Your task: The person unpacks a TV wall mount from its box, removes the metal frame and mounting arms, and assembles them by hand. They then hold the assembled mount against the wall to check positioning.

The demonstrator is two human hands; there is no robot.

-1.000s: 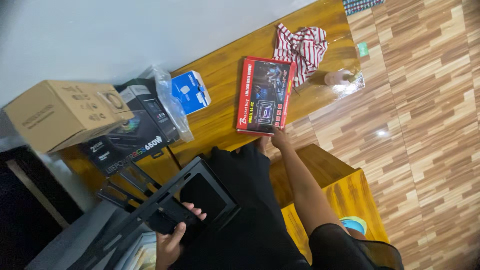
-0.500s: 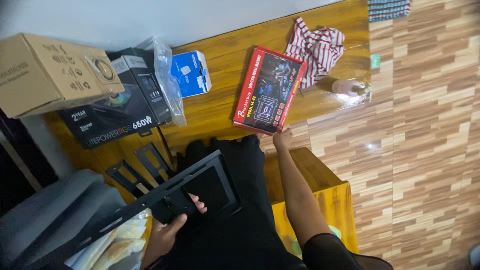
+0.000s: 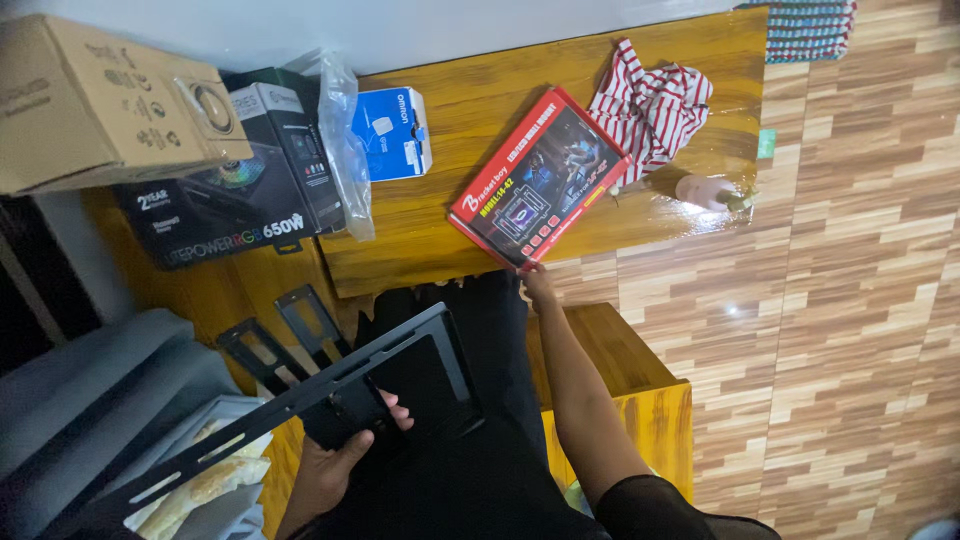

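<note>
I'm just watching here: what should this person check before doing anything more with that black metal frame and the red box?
1. Left hand has a grip on the black metal bracket frame: ok, fingers wrap its centre plate.
2. Right hand has hold of the red flat printed box: cannot tell, only fingertips meet its near corner.
3. Red box fully supported on the glossy wooden table: not ok, its corner overhangs the near edge.
4. Red-and-white striped cloth clear of the box: not ok, it touches the far end.
5. Frame's long arm clear of the black slotted plates beside it: cannot tell, they overlap in view.
</note>
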